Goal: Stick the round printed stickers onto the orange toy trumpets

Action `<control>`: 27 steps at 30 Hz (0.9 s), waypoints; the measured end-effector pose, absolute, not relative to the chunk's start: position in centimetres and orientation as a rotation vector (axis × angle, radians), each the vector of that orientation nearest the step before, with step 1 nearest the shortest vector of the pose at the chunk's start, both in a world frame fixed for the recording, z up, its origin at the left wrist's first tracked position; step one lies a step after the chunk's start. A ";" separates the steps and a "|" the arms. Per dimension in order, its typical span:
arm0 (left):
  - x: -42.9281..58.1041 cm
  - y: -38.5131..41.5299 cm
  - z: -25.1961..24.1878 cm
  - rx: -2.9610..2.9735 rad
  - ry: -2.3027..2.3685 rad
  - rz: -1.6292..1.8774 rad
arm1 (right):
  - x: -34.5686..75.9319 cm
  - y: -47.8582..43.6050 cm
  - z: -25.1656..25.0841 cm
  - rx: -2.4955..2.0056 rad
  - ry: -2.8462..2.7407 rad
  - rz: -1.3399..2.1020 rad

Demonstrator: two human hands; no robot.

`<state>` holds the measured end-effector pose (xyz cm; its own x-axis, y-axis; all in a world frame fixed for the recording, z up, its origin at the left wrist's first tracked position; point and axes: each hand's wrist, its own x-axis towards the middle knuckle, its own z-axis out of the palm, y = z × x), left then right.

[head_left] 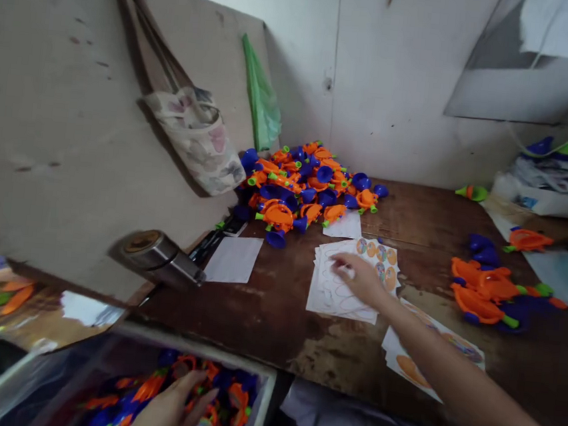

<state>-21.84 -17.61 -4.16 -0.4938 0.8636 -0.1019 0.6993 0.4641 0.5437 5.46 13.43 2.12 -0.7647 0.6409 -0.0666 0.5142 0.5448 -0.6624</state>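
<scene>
**A:** Where's the right hand [360, 279]?

**B:** Near the centre of the view, over a stack of paper sheets [344, 292]; its fingers [342, 265] sit narrow, close together against the top sheet; whether they pinch anything, I cannot tell.

**A:** And the left hand [169, 411]?

**B:** Down at 7 o'clock, in a plastic bin [200, 351]; its fingers [191, 391] spread wide over orange-and-blue plastic toys [233, 396]; whether they hold one, I cannot tell.

**A:** What lies around the stack?

**B:** A sheet of round stickers [378, 262] overlaps it, up at 1 o'clock from the right hand; a big heap of toys [307, 182] sits at 11 o'clock on the wooden table [434, 214]; a smaller heap [487, 293] lies at 3 o'clock.

**A:** And higher up?

**B:** A cloth tote bag [191, 137] hangs on a board at 10 o'clock; a green plastic bag [261, 97] hangs just beside it.
</scene>
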 end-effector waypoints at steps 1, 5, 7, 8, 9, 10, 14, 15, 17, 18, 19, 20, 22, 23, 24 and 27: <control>-20.7 -15.2 -4.2 1.431 2.195 0.641 | 7.3 16.0 2.3 -1.123 -2.559 0.941; -13.8 -7.2 -3.8 1.866 1.826 0.803 | 12.6 23.0 0.9 -1.610 -2.420 0.692; -10.5 -4.6 -3.7 2.059 1.643 0.724 | 13.9 24.4 -0.4 -1.763 -2.378 0.639; -9.1 -3.5 -3.8 2.113 1.566 0.652 | 14.2 24.7 -1.0 -1.808 -2.364 0.628; -8.0 -2.5 -3.9 2.139 1.515 0.582 | 14.4 24.9 -1.7 -1.836 -2.351 0.625; -7.2 -1.7 -4.0 2.142 1.486 0.512 | 14.6 25.1 -2.2 -1.850 -2.335 0.627; -5.8 0.4 -5.1 2.075 1.488 0.312 | 15.4 25.8 -3.3 -1.831 -2.202 0.689; -5.8 0.7 -5.4 2.058 1.487 0.310 | 15.8 25.9 -3.4 -1.811 -2.152 0.716; -6.1 0.9 -6.0 2.040 1.473 0.338 | 16.7 26.0 -3.4 -1.760 -2.036 0.779; -6.2 0.9 -6.3 2.033 1.462 0.360 | 17.3 25.8 -3.3 -1.728 -1.972 0.813; -6.4 0.9 -6.5 2.012 1.457 0.403 | 17.8 25.5 -3.3 -1.692 -1.908 0.849; -6.4 0.9 -6.6 1.964 1.466 0.481 | 18.4 24.9 -3.1 -1.648 -1.846 0.886; -6.5 1.0 -6.5 1.735 1.514 0.777 | 19.2 23.2 -2.9 -1.545 -1.737 0.961; -6.4 1.2 -6.2 1.547 1.523 0.970 | 19.5 22.1 -2.8 -1.489 -1.694 0.996; -6.3 1.4 -5.8 1.329 1.504 1.151 | 19.6 20.8 -2.8 -1.434 -1.661 1.028; -5.9 2.1 -3.6 0.761 1.235 1.377 | 19.2 16.8 -2.9 -1.294 -1.612 1.089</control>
